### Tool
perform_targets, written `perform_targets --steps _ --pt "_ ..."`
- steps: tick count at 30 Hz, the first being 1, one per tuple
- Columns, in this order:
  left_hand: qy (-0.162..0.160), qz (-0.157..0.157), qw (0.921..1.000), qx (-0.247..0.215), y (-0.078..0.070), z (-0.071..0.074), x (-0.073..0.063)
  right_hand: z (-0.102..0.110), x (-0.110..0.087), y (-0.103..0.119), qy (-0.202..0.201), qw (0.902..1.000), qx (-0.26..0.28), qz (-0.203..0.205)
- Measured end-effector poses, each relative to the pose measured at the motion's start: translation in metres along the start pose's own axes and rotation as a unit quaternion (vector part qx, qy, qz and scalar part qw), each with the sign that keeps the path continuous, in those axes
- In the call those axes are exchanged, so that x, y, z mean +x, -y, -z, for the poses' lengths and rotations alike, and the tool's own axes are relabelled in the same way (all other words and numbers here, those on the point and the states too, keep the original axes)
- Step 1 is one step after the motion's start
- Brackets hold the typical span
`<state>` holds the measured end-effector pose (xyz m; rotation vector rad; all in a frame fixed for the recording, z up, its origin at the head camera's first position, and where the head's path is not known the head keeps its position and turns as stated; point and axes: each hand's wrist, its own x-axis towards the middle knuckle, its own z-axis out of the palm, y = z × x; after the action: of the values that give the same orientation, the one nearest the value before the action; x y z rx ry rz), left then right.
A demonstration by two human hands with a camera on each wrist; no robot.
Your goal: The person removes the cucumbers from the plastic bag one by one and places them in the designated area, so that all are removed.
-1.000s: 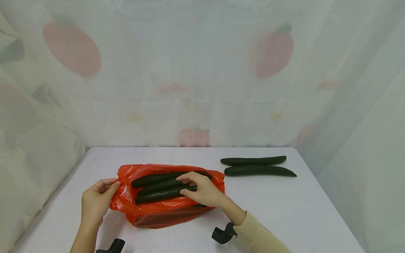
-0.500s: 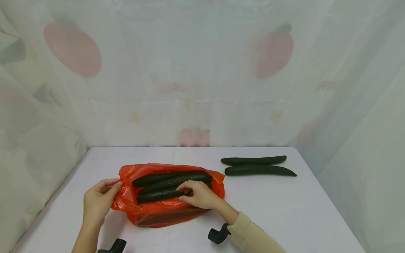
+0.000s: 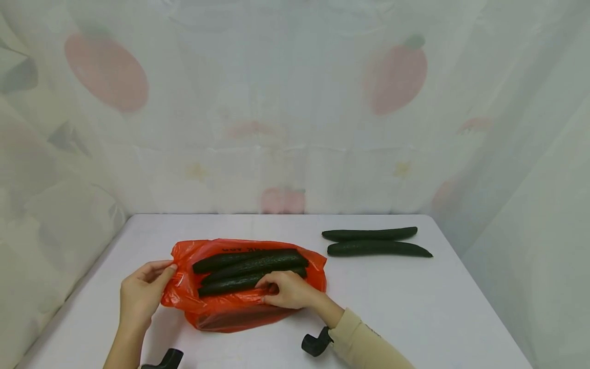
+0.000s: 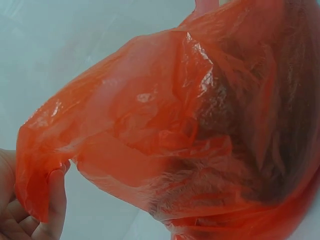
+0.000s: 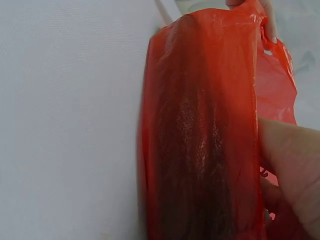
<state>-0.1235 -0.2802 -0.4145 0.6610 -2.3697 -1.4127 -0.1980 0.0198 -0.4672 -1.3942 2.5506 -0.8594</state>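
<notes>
A red plastic bag (image 3: 221,319) lies on the table with its mouth facing up, several dark green cucumbers (image 3: 258,264) inside. My left hand (image 3: 140,292) pinches the bag's left edge between thumb and fingers; the left wrist view shows the fingers (image 4: 57,200) on a gathered corner of the film. Over the near side of the mouth is my right hand (image 3: 290,289), its fingers bent beside the nearest cucumber, thumb and forefinger apart. In the right wrist view its thumb (image 5: 285,155) is right at the bag's rim, and the other fingers are partly hidden behind the film.
Two more cucumbers, a straighter one (image 3: 369,234) and a curved one (image 3: 378,249), lie side by side at the back right of the white table (image 3: 392,307). A pale curtain (image 3: 295,102) with faded fruit prints hangs behind and along both sides.
My right hand has moved from above the cucumbers toward me, down to the bag's near rim, uncovering more of the cucumbers. The left hand keeps its pinch almost in place.
</notes>
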Motion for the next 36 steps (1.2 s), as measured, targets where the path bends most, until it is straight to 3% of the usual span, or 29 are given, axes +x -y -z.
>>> perform_targets --steps 7,16,27,36 --pt "-0.006 -0.005 1.0 -0.003 0.0 -0.001 0.001 -0.003 -0.002 0.003 0.05 0.9986 -0.015 0.014" --pt "-0.005 -0.002 1.0 -0.006 0.001 -0.003 0.002 -0.006 -0.004 0.007 0.078 0.9964 -0.027 0.02" --pt "-0.001 -0.003 0.9999 -0.012 0.001 -0.004 0.002 -0.015 -0.004 0.011 0.049 0.9979 -0.035 0.023" --pt "-0.003 -0.007 0.9999 -0.01 0.002 -0.007 0.002 -0.018 -0.005 0.011 0.075 0.9958 -0.041 0.033"
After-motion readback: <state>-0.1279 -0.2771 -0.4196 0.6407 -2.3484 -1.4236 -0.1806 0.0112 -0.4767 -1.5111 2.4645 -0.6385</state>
